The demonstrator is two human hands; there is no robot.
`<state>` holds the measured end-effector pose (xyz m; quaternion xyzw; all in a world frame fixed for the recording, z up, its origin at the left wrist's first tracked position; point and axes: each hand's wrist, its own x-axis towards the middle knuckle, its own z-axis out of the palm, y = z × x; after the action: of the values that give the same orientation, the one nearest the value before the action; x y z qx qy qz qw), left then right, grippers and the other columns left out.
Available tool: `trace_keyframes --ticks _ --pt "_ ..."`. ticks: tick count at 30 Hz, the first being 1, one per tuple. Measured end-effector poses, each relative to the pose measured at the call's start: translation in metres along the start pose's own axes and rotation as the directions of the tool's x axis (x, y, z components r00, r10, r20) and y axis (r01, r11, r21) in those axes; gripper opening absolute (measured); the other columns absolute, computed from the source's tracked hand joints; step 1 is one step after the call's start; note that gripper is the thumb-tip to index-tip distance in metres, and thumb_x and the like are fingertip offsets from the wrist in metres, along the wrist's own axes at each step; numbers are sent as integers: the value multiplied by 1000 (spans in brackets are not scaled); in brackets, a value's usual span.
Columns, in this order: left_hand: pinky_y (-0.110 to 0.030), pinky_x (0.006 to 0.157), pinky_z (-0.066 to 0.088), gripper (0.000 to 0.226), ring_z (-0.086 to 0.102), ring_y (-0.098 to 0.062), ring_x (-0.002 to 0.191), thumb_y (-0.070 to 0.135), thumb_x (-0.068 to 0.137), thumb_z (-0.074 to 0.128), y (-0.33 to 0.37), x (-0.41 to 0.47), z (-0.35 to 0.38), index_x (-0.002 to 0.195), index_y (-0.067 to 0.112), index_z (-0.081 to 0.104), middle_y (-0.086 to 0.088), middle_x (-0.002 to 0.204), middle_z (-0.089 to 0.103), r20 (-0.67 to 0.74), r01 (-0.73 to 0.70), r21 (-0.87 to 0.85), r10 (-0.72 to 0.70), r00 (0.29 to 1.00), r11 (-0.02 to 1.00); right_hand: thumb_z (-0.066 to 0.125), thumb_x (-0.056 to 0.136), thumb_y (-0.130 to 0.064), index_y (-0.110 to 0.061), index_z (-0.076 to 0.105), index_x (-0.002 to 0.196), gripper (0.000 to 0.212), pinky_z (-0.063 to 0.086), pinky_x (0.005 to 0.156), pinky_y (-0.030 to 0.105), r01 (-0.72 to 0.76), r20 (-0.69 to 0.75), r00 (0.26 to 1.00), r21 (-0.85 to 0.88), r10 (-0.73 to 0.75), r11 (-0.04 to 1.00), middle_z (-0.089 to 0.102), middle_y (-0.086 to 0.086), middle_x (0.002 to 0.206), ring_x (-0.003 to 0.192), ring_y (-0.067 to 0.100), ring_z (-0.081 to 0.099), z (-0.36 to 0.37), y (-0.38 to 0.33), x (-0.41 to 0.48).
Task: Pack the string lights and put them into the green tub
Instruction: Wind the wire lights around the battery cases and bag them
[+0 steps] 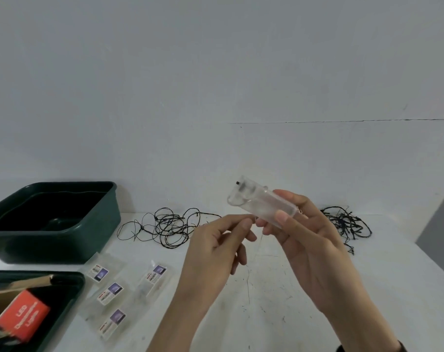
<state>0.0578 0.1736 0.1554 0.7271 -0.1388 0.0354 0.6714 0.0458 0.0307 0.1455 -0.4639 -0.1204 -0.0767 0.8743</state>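
Up close, grips a clear battery box (262, 204) in the right hand (307, 240), thumb and fingers curled round its lower half, switch end tilted up and left. Pinches with the left hand (210, 245), fingertips drawn together just beside the box's lower end, what looks like a thin pale wire (248, 280) trailing down onto the desk (406, 288). Holds this set above the desk, between two loose tangles of black string lights (166, 228) (348, 223), well apart from the green tub (50, 246) at far left, open and seemingly bare inside.

Could kink or knot that fine wire if wound too fast or tugged while part of it drags on the desk. Might also catch a black tangle and pull it along. Risks strain where wire meets box if pulled hard there.

Reads "LED Decorative Lights" on an orange box (25, 316) lying in a second dark tub (71, 276) at lower left. Shows small printed labels on the clear packets (109, 295) beside it, too blurred to read.
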Motion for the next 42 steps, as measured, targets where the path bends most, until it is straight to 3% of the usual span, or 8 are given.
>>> trace_keyframes --ticks 5,12,18,22,25,32,38,42 --pt "-20 39 33 18 45 -11 42 17 90 57 -1 -4 1 84 17 74 6 61 62 32 73 -34 -72 997 997 81 66 -29 -16 65 104 43 44 79 24 -8 -54 999 -190 -3 982 70 5 90 78 14 57 -3 -2 1" --pt "-19 40 34 22 44 -10 41 14 92 53 -3 -18 -5 102 22 70 0 64 67 135 160 -72 -149 980 985 64 75 -7 -5 59 103 29 52 93 37 -8 -105 994 38 12 999 69 21 103 102 32 67 -2 -3 0" --pt "-15 56 44 29 58 -6 54 22 94 51 -7 -30 -7 115 39 61 12 78 72 269 57 385 -171 948 921 59 78 -2 -9 58 98 21 54 88 31 158 -186 968 -71 -169 985 71 14 96 101 28 67 -3 0 2" --pt "-26 77 50 25 63 -6 76 43 95 40 18 -29 -9 113 45 57 13 87 68 282 -219 760 -6 960 612 59 90 -3 -28 56 98 26 48 73 11 271 -42 892 -749 -451 605 69 -5 92 83 10 65 -15 17 3" --pt "-29 55 49 29 56 -5 60 45 92 41 27 -12 -17 87 31 66 11 71 61 323 -466 779 368 872 420 57 88 -12 -37 55 97 26 46 69 12 239 116 948 -875 -296 421 61 -22 80 73 3 58 -24 21 0" --pt "-10 47 29 12 39 -5 45 29 85 65 11 28 -31 76 30 73 11 59 60 258 -222 449 113 960 866 73 71 -7 -9 68 94 23 53 81 33 -175 206 948 -295 242 939 66 8 91 88 23 64 -24 10 -23" --pt "-18 42 23 32 32 -7 38 18 86 58 -15 9 -19 58 27 68 7 45 50 232 81 74 -96 968 994 92 47 -7 -1 68 96 55 57 75 35 -232 49 973 247 227 941 67 22 100 89 32 68 -22 6 -25" --pt "-20 49 43 24 51 -12 48 32 78 60 -29 -8 -2 84 13 75 -1 58 60 316 184 -36 -164 935 982 92 44 -6 10 53 119 86 57 75 33 -193 -74 968 385 238 903 63 26 116 100 37 66 -19 9 -23"
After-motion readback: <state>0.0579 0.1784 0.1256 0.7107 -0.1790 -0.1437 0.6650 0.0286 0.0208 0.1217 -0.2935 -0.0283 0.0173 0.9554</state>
